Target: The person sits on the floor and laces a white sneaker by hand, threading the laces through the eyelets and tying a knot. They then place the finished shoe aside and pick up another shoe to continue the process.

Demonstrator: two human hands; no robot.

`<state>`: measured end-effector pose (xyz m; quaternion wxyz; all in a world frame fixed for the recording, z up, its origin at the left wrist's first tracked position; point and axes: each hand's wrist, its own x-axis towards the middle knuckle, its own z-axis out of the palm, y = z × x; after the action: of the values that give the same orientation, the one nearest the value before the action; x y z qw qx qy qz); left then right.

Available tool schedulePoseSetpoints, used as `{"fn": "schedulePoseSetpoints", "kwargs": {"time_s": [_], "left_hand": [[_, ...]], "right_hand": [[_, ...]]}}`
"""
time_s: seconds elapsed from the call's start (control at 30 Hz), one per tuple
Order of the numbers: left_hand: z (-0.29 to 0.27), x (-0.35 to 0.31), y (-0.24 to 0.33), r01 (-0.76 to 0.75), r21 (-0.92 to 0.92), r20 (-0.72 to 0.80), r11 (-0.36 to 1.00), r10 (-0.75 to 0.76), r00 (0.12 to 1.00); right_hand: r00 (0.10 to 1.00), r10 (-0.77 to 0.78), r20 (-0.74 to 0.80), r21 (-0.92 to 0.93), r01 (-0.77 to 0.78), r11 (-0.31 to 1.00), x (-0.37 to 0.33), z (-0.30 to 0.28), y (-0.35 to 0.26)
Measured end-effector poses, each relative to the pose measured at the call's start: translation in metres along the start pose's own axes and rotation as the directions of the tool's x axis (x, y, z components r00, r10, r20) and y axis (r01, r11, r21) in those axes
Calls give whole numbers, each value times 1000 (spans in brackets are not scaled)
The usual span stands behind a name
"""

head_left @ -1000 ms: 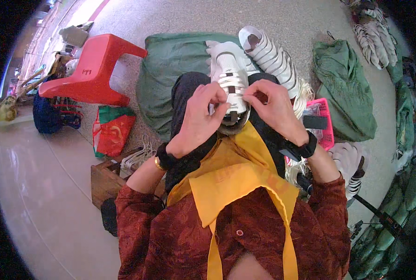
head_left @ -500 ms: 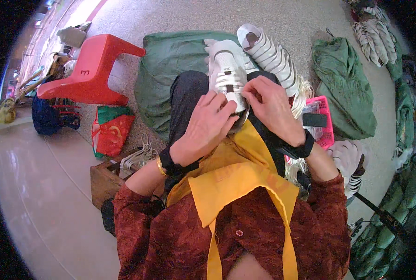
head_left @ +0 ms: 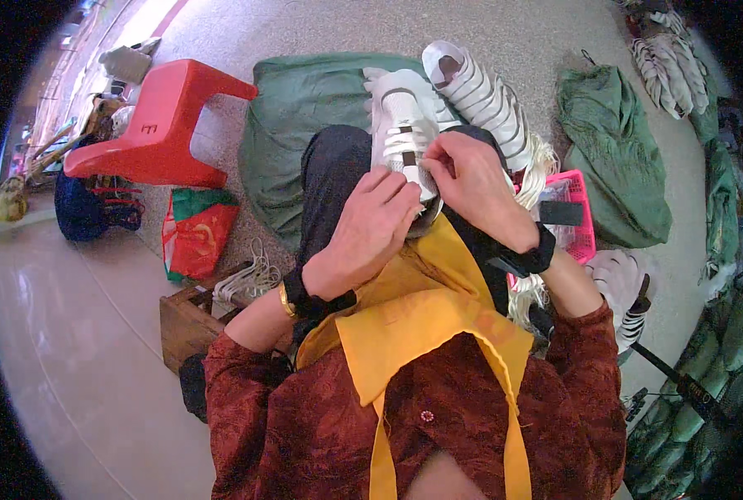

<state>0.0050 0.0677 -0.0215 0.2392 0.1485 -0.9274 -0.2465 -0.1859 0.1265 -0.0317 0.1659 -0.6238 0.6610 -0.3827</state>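
White lace-up shoe (head_left: 404, 108) above the lap, toe pointing away from the wearer, heel end near the yellow apron (head_left: 438, 329). The left hand (head_left: 373, 215) lies with fingers bent together over the near part of the shoe; the right hand (head_left: 471, 187) has thumb and forefinger brought close at the right edge of the lacing. Whether either grips a lace cannot be told. Writing: a dark mark on the red plastic chair (head_left: 167, 125), faint lettering across the apron, pale lettering on a black strap (head_left: 700, 398) at lower right, and a yellow design on the red-and-green bag (head_left: 201, 237). Containers: the pink basket (head_left: 586, 229), at right, holds clear plastic and a dark rectangular object (head_left: 560, 213); a wooden box (head_left: 182, 329), at left, has pale cords (head_left: 248, 279) at its top; a green sack (head_left: 613, 158) lies beyond the basket, its contents hidden.
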Motion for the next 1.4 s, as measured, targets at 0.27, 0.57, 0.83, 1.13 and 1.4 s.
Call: {"fn": "schedulePoseSetpoints", "kwargs": {"time_s": [0.27, 0.57, 0.83, 1.13, 1.4], "left_hand": [[-1, 1, 2, 34, -67, -77, 997, -39, 996], [2, 18, -20, 223, -71, -200, 972, -233, 952], [7, 20, -20, 349, -129, -187, 928, -368, 911], [12, 18, -31, 384, -204, -169, 900, -419, 892], [11, 17, -41, 399, -267, -85, 877, -434, 897]], "right_hand": [[959, 262, 104, 312, -282, 907, 2, 8, 11], [941, 317, 120, 498, -333, 801, -4, 23, 23], [929, 357, 99, 546, -350, 761, -5, 27, 19], [942, 325, 80, 453, -324, 830, -5, 25, 16], [988, 153, -22, 120, -149, 982, 2, 15, -3]]}}
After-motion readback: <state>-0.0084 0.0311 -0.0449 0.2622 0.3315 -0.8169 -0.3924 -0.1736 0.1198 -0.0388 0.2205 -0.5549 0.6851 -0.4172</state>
